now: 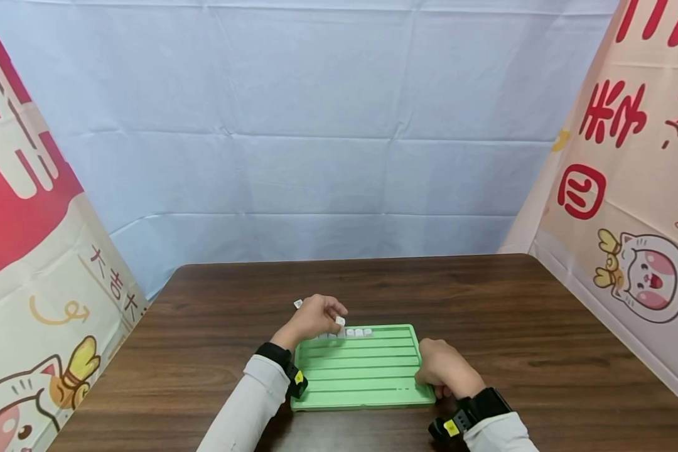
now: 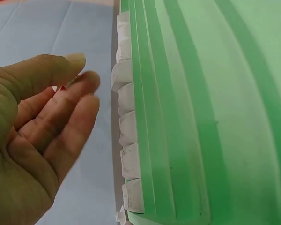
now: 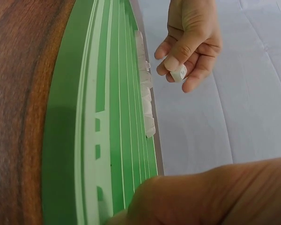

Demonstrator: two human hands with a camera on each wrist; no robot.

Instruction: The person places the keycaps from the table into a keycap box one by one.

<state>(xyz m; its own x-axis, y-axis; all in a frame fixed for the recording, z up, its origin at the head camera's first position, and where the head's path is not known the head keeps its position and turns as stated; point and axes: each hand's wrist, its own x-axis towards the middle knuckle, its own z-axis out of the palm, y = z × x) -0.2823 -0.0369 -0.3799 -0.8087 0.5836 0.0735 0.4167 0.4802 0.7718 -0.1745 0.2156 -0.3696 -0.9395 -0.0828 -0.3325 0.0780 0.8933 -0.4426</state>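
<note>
My left hand pinches a small white keycap between thumb and fingers, above the far edge of a green ridged tray. In the left wrist view that hand mostly hides the keycap. Along the tray's far side stands a row of several white keycaps; one sits higher than its neighbours. My right hand grips the tray's right edge near the front corner, its fingertips partly hidden. In the right wrist view, the right hand covers the near end of the tray.
Another white piece lies on the table just beyond my left hand. The dark wooden table extends around the tray. A pale blue cloth hangs behind it, with printed cloths at the sides.
</note>
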